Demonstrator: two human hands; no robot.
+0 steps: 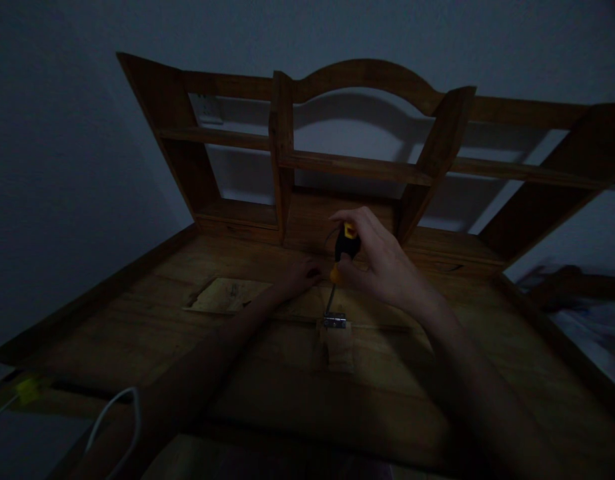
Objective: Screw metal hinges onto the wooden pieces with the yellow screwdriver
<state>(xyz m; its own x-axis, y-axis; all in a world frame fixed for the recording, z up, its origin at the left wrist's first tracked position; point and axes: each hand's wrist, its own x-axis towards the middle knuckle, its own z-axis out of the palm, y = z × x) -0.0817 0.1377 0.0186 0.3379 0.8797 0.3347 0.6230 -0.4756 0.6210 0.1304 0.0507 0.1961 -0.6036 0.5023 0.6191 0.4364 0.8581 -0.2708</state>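
My right hand is closed round the black-and-yellow handle of a screwdriver. The shaft slants down, and its tip meets a small metal hinge on the wooden desktop. Under the hinge's near side lies a pale, rough-edged patch of wood. Just left of the screwdriver, my left hand rests low on the wood with its fingers curled in. Dim light hides whether anything is between those fingers.
A wooden shelf unit with an arched top rail rises at the back against the wall. Left of the hinge lies a pale wood piece. A white cable loops near my left forearm; whitish cloth shows at right.
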